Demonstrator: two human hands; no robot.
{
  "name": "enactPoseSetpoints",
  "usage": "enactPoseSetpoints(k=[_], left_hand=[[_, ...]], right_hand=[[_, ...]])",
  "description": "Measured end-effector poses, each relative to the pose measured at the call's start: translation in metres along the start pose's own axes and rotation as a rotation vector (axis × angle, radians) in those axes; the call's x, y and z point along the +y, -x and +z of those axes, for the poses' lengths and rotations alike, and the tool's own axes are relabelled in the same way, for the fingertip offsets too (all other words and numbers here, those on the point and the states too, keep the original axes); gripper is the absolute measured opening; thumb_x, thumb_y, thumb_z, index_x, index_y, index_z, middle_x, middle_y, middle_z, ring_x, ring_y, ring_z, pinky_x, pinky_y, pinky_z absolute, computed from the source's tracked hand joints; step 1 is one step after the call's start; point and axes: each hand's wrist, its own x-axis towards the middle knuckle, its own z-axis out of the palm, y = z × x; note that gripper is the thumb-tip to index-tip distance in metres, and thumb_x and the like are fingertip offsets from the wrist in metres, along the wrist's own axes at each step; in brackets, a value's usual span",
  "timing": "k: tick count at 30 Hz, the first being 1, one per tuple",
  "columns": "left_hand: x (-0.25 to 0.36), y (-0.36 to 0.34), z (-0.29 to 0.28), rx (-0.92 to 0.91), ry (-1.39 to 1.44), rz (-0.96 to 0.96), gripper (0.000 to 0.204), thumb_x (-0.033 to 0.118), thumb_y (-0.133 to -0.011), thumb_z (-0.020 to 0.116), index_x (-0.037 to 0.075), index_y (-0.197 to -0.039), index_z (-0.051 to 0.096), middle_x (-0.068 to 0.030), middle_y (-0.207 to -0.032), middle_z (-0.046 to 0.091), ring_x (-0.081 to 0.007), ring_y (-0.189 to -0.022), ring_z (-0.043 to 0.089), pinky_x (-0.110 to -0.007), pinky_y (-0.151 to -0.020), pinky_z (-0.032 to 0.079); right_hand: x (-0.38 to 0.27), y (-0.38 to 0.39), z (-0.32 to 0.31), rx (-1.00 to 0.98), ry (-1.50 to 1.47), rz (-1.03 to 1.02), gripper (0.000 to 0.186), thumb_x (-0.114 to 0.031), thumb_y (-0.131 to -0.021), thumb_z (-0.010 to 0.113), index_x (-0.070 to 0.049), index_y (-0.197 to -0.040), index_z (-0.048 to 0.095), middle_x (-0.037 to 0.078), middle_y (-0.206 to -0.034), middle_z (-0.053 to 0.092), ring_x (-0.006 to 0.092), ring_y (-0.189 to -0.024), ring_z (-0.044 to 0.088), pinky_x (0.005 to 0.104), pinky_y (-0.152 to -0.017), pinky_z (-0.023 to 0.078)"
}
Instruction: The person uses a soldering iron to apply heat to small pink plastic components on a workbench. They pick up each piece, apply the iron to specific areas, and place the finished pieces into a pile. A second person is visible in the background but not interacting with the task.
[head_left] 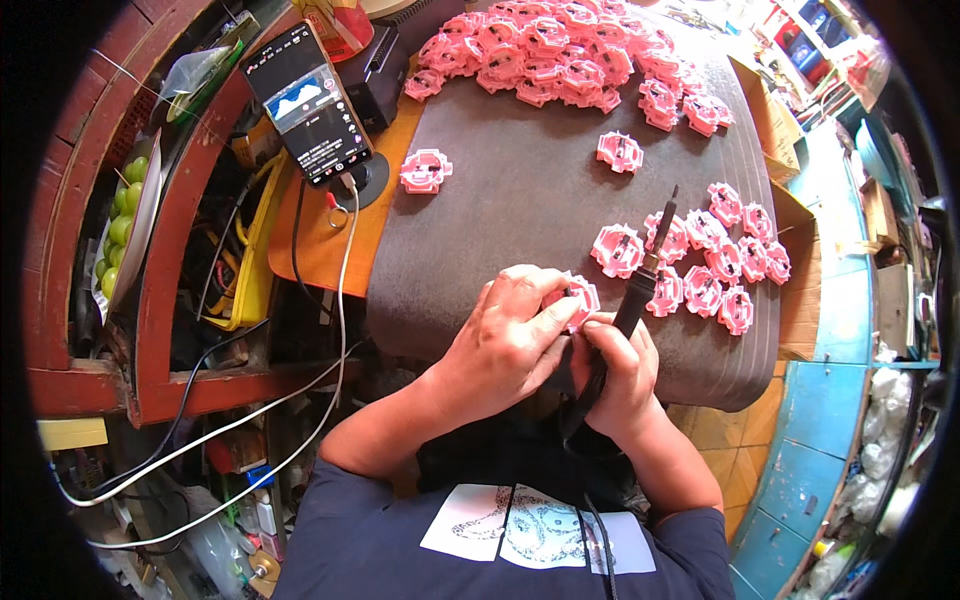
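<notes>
My left hand [505, 345] is closed on a small pink plastic part [584, 298] over the near edge of the dark mat [460, 230]. My right hand [620, 375], close beside it, is closed around a black soldering iron [630, 305], whose thin dark tip points up and away over the mat. The right thumb lies near the held part; whether it touches it is unclear. A loose group of similar pink parts [703, 290] with dark inserts lies to the right, and two single ones [426, 172] [619, 152] lie farther back.
A large pile of pink parts [540, 55] covers the mat's back. A phone [305, 105] on a stand and cables [340, 290] are at left, beside red shelving [150, 390] with green fruit [125, 220]. Cardboard boxes [800, 270] and blue panels [815, 460] flank the right side.
</notes>
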Motion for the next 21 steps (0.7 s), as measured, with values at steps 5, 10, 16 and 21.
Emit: enactPoseSetpoints(k=[5,10,16,21], left_hand=[[0.005,0.011,0.004,0.083,-0.004,-0.066,0.044,-0.003,-0.078,0.08,0.003,-0.12,0.071,-0.0152,-0.121,0.063,-0.0338,-0.108,0.063,-0.042,-0.091,0.052],[0.006,0.01,0.009,0.109,0.121,-0.045,0.04,-0.006,-0.077,0.079,0.003,-0.115,0.073,-0.014,-0.111,0.064,-0.0321,-0.096,0.065,-0.041,-0.084,0.054],[0.0,0.008,0.008,0.09,0.167,-0.064,0.029,-0.002,-0.079,0.079,0.003,-0.106,0.075,-0.0111,-0.105,0.068,-0.0324,-0.097,0.067,-0.042,-0.086,0.054],[0.0,0.007,0.013,0.12,0.146,-0.076,0.024,0.0,-0.08,0.08,0.004,-0.103,0.075,-0.0106,-0.102,0.069,-0.0321,-0.095,0.067,-0.042,-0.084,0.054]], right_hand=[[-0.003,-0.004,-0.002,0.013,-0.041,0.073,0.057,0.012,-0.079,0.072,-0.001,-0.131,0.052,0.016,-0.096,0.066,0.0342,-0.076,0.065,0.0458,-0.068,0.054],[-0.003,-0.004,-0.003,0.003,-0.065,0.076,0.045,0.011,-0.09,0.072,0.0,-0.128,0.05,0.015,-0.102,0.067,0.0214,-0.08,0.067,0.032,-0.07,0.055],[-0.003,0.001,0.0,0.045,-0.209,0.153,0.051,0.015,-0.085,0.07,-0.001,-0.13,0.05,0.018,-0.102,0.067,0.0309,-0.076,0.065,0.0421,-0.068,0.055],[-0.003,0.004,0.001,0.095,-0.072,0.065,0.054,0.013,-0.084,0.071,-0.001,-0.131,0.05,0.021,-0.108,0.068,0.0336,-0.081,0.068,0.0426,-0.071,0.057]])
